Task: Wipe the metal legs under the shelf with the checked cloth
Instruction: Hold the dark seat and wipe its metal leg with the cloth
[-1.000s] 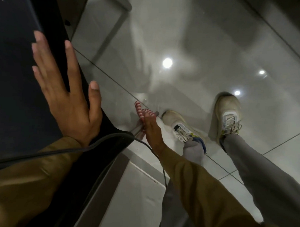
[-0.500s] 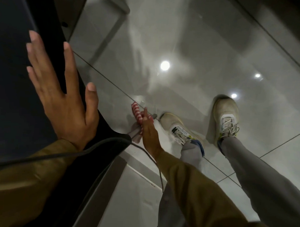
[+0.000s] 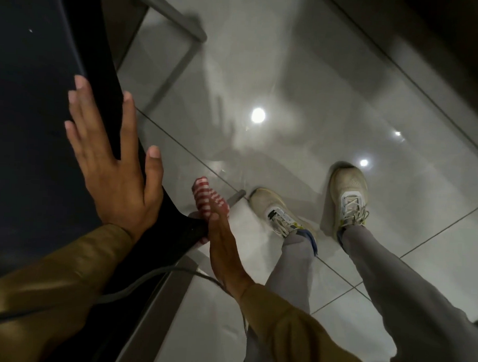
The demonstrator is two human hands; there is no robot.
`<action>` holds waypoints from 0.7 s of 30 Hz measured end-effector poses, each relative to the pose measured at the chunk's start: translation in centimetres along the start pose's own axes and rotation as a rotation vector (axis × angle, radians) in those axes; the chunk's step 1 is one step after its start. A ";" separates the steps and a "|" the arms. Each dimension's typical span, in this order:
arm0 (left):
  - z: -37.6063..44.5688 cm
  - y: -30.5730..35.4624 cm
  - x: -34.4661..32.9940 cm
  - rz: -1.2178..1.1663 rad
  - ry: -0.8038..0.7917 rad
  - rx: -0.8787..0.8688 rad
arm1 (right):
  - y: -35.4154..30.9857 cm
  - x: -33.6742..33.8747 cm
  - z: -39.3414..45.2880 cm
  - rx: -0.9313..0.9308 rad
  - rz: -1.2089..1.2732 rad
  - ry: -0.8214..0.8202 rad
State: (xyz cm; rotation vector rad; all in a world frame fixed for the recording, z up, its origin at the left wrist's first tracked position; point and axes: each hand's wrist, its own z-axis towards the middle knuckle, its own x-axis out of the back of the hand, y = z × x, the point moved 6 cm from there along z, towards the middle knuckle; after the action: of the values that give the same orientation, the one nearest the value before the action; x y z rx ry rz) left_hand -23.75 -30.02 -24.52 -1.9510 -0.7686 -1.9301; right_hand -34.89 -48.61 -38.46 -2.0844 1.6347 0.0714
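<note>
My left hand (image 3: 111,163) lies flat and spread on the dark shelf top (image 3: 26,119), fingers apart, near its black front edge. Lower down, my right hand (image 3: 224,250) reaches under the shelf corner and holds the red-and-white checked cloth (image 3: 208,198), bunched around a grey metal leg (image 3: 236,197) whose lower end shows just beyond the cloth. The fingers of that hand are hidden behind the cloth and the shelf edge. Another metal leg frame (image 3: 179,62) shows farther back under the shelf.
Glossy grey floor tiles (image 3: 290,74) reflect ceiling lights. My two feet in pale sneakers, the left foot (image 3: 274,212) and the right foot (image 3: 348,195), stand right of the leg. A grey cable (image 3: 136,283) runs across the shelf corner. A dark wall base (image 3: 440,52) crosses the upper right.
My right hand with the cloth has slid up the leg toward the shelf corner. The view has shifted a little; my left hand stays flat on the shelf.
</note>
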 end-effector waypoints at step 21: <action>-0.1 -0.4 -0.5 0.105 -0.007 0.009 | -3.8 0.1 -0.3 0.039 -0.088 -0.025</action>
State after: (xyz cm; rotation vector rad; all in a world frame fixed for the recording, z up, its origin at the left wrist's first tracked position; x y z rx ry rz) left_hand -24.09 -29.82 -25.12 -1.9539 -0.6618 -1.8569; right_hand -31.42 -48.23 -36.93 -2.1147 1.5157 0.0351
